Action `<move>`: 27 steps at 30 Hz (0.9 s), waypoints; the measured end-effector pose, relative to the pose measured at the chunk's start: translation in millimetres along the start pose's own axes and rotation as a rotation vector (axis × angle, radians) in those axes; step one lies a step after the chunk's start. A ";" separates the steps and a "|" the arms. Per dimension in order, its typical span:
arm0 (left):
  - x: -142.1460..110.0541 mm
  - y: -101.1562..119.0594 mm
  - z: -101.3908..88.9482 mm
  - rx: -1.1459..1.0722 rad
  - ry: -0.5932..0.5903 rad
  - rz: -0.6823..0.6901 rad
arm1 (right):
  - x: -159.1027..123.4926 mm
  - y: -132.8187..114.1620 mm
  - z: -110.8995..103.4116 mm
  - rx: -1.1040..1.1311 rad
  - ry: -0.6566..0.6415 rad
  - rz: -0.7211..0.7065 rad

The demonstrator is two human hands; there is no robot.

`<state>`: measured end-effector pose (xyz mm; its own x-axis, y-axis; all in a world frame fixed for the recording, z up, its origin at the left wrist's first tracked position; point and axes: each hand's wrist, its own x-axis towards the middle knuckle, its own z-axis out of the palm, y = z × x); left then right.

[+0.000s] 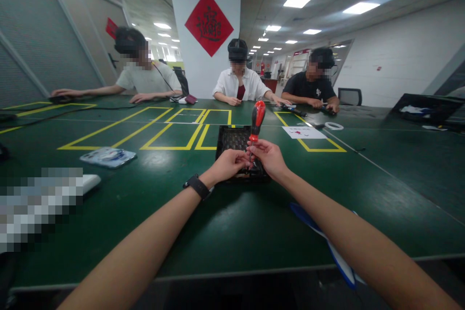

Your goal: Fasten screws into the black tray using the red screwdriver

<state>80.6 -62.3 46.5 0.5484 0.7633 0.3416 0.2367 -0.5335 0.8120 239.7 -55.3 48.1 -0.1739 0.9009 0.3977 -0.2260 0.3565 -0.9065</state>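
Reaching across a green table (189, 252), right forearm above a blue-and-white item (339, 256), dark watch (198, 186) on the left wrist. Holding a red-and-black screwdriver (257, 118) handle up over a black tray (221, 147), fingers of the left hand (230, 163) pinched nearly closed at the shaft, those of the right hand (271, 156) curled closed around the handle's base. Farther back, a printed sheet (303, 132), then three people (238, 80) in dark headgear, before a pillar (178, 24) bearing a red diamond sign (209, 23)
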 end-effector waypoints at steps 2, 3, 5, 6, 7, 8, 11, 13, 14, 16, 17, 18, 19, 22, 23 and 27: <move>0.6 -1.4 0.7 -0.034 0.030 -0.021 | 0.9 0.9 -0.1 0.009 0.013 -0.020; 0.8 -1.9 0.9 -0.045 0.039 -0.022 | 1.3 1.3 -0.2 0.009 0.018 -0.028; 1.1 -2.0 1.0 -0.055 0.042 -0.015 | 1.6 2.0 -0.5 0.000 0.020 -0.040; 1.1 -1.8 1.0 -0.055 0.041 -0.015 | 1.5 2.2 -0.6 -0.008 0.018 -0.045; 1.0 -1.3 1.0 -0.053 0.040 -0.017 | 1.2 2.3 -0.6 -0.014 0.016 -0.049; 0.8 -0.7 1.0 -0.049 0.040 -0.023 | 0.7 2.2 -0.6 -0.021 0.014 -0.053; -0.2 1.0 0.8 -0.027 0.051 -0.036 | -0.5 1.6 0.0 -0.027 0.020 -0.065; -0.8 1.6 0.7 -0.013 0.053 -0.036 | -0.9 1.1 0.8 -0.021 0.028 -0.064; -1.0 1.6 0.7 -0.010 0.055 -0.033 | -0.9 0.8 1.1 -0.017 0.032 -0.062; -1.1 1.1 0.8 -0.004 0.058 -0.026 | -0.6 0.2 1.8 -0.013 0.030 -0.057; -1.1 0.6 0.8 -0.002 0.057 -0.020 | -0.5 -0.2 2.0 -0.011 0.024 -0.055; -1.0 0.1 0.8 -0.001 0.054 -0.011 | -0.5 -0.7 2.0 -0.009 0.016 -0.051; -0.9 -0.4 0.8 -0.002 0.050 0.001 | -0.6 -1.2 2.0 -0.008 0.004 -0.042; -0.5 -1.5 0.6 0.002 0.039 0.040 | -1.2 -2.9 1.0 -0.001 -0.050 0.003; -0.3 -1.7 0.5 0.009 0.037 0.048 | -1.4 -3.1 0.5 0.006 -0.067 0.017; 0.8 -2.7 0.2 0.008 0.022 0.044 | -0.9 -1.4 -1.1 0.040 -0.077 0.020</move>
<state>80.6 -60.3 44.5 0.5402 0.7471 0.3873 0.2194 -0.5693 0.7923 241.3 -56.3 48.8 -0.2513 0.8857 0.3905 -0.2596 0.3269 -0.9087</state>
